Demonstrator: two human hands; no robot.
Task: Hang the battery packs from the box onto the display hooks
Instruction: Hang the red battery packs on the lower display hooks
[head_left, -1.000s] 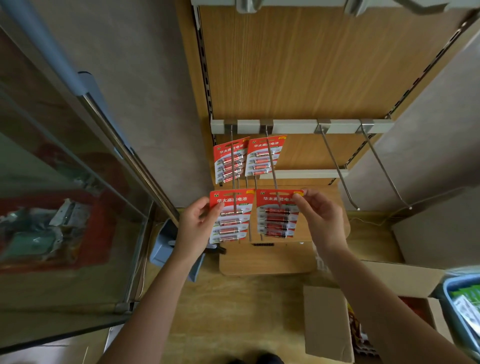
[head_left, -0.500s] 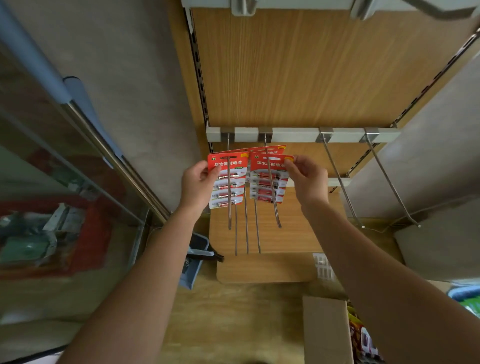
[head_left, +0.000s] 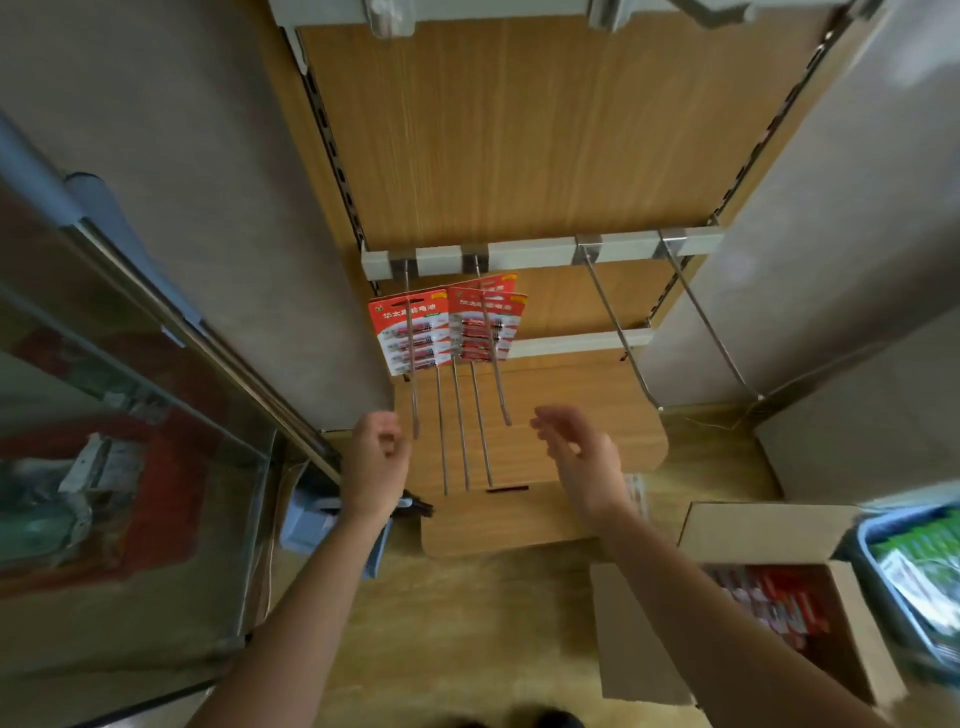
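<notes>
Red battery packs (head_left: 410, 332) hang on the two leftmost display hooks (head_left: 500, 384), up near the rail. Left hand (head_left: 376, 462) and right hand (head_left: 582, 457) are below the hook tips, both empty, fingers loose. Cardboard box (head_left: 753, 525) at lower right holds more red packs.

Battery packs (head_left: 447, 325) on left hooks (head_left: 413, 364) — box (head_left: 779, 608) lower right.

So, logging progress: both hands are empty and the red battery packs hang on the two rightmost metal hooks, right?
No: the head view shows the red battery packs on the two leftmost metal hooks; the rightmost hooks are bare. Left hand and right hand are empty.
</notes>
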